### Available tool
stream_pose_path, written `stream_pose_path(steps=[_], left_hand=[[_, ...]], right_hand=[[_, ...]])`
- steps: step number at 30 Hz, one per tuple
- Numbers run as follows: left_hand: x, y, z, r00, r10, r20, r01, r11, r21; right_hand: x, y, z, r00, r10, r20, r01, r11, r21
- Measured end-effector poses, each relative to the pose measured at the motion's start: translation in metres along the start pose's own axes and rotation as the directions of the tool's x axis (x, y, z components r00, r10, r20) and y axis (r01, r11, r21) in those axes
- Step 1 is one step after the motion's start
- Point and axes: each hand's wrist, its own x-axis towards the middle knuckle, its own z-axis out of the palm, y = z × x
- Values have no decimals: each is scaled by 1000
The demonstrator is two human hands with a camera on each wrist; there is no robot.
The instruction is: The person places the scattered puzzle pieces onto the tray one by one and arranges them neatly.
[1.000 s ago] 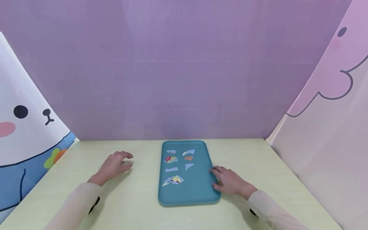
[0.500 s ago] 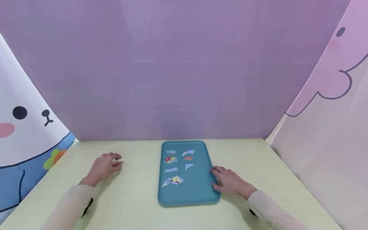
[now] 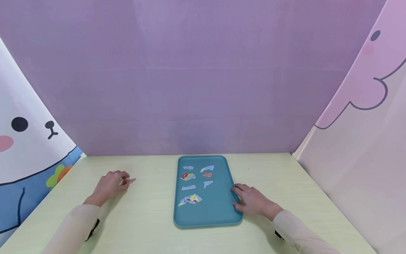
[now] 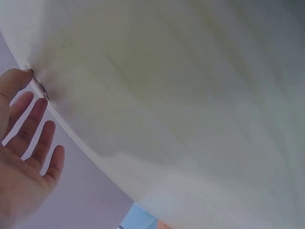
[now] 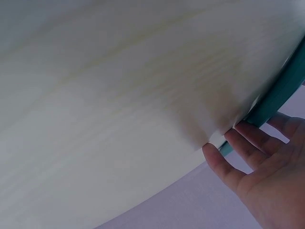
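Note:
In the head view my left hand (image 3: 109, 186) is low over the left part of the table, thumb and forefinger pinching a small reddish scrap (image 3: 132, 180). The left wrist view shows that scrap (image 4: 40, 86) edge-on, as a thin sliver between the two fingertips. My right hand (image 3: 253, 201) rests its fingertips on the right rim of a teal tray (image 3: 215, 213). In the right wrist view the tray's edge (image 5: 279, 95) runs beside fairly straight fingers. Torn paper pieces lie flat in the tray, among them a colourful one (image 3: 191, 199) and an orange one (image 3: 207, 175).
The pale wood-look table (image 3: 152, 218) extends around the tray. A purple cloth wall (image 3: 203, 77) stands behind it. Cartoon-printed panels, a white bear (image 3: 31, 155) at left and a pink shape (image 3: 368, 84) at right, close the sides.
My left hand has drawn left, away from the tray, and the reddish scrap now shows at its fingertips. The right hand and the pieces in the tray keep their places.

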Motion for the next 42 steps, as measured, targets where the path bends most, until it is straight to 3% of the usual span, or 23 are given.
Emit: stream_pose_path(steps=[20,42], left_hand=[[3,-3,2,1000,14,11,-14,1000,2],[2,-4,3,999,42,0,-41,997,-58]], right_hand=[[-1,0,0,1000,-7,-12,7,1000,-10],[-1,0,-1,1000,-3,-3,3,1000,-12]])
